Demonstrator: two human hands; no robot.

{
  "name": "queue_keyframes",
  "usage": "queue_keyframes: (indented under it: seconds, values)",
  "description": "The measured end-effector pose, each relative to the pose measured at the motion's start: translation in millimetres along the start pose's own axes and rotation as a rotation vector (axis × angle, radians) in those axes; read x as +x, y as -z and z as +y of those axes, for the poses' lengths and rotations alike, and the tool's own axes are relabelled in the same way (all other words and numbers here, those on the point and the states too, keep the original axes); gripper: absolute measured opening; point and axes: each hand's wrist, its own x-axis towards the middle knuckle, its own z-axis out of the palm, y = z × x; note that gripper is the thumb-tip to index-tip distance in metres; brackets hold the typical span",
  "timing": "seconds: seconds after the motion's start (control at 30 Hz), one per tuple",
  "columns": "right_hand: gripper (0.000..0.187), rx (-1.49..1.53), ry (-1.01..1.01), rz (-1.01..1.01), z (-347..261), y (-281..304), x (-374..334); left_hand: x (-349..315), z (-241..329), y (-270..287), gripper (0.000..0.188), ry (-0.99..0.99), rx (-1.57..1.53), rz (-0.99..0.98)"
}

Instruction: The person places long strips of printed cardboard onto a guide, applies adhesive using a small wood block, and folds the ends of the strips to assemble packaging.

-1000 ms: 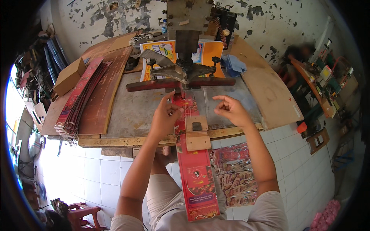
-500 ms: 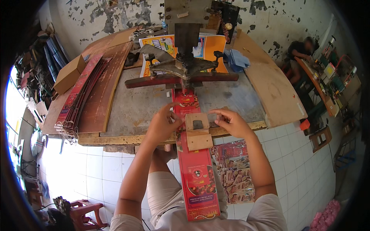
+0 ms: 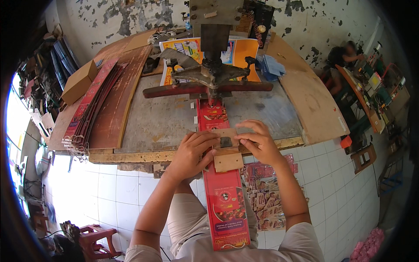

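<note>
A long red printed card strip (image 3: 223, 192) runs from beneath the press toward my lap, overhanging the bench's front edge. Lying across it is a brown cardboard piece (image 3: 228, 162) with a dark opening and small holes, slightly tilted. My left hand (image 3: 192, 153) grips its left edge, fingers bent over the top and thumb lower down. At the opposite edge is my right hand (image 3: 260, 142), its fingers apart and their tips at the cardboard. Above the far end of the strip stands the press head (image 3: 212, 76), a metal spider with a red crossbar.
Red printed strips (image 3: 89, 105) are stacked on the bench's left, beside a cardboard box (image 3: 79, 81). Blue plastic sheets (image 3: 270, 67) lie right of the press. Printed sheets (image 3: 266, 196) rest below the bench. A red stool (image 3: 98, 240) stands lower left; another person (image 3: 342, 56) sits far right.
My left hand has come down and toward me, closing on the cardboard's left edge. My right hand has shifted slightly left, its fingertips reaching the cardboard. The strip and cardboard look almost unmoved.
</note>
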Motion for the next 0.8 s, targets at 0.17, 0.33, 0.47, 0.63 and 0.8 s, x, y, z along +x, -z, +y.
queue_keyframes:
  seconds: [0.17, 0.33, 0.47, 0.63, 0.8]
  values:
    - [0.029, -0.025, -0.006, -0.032, 4.1, -4.9, 7.5, 5.3, -12.9, -3.1, 0.041, -0.034, 0.124, -0.006]
    - [0.031, -0.186, 0.106, -0.029, 10.4, -0.1, 11.0, 11.1, -17.1, 1.3, 0.046, -0.088, 0.226, -0.02]
    - [0.03, -0.154, 0.162, -0.042, 5.2, 4.6, 6.8, 3.0, -15.9, 2.2, 0.042, -0.131, 0.246, 0.001]
    - [0.032, -0.07, 0.159, 0.038, 9.2, -7.5, 0.2, -3.8, -14.8, -4.9, 0.029, -0.122, 0.158, 0.091]
    - [0.029, -0.024, 0.157, 0.146, 9.4, -17.9, -8.4, -7.0, -12.9, -13.1, 0.02, -0.142, 0.116, 0.168]
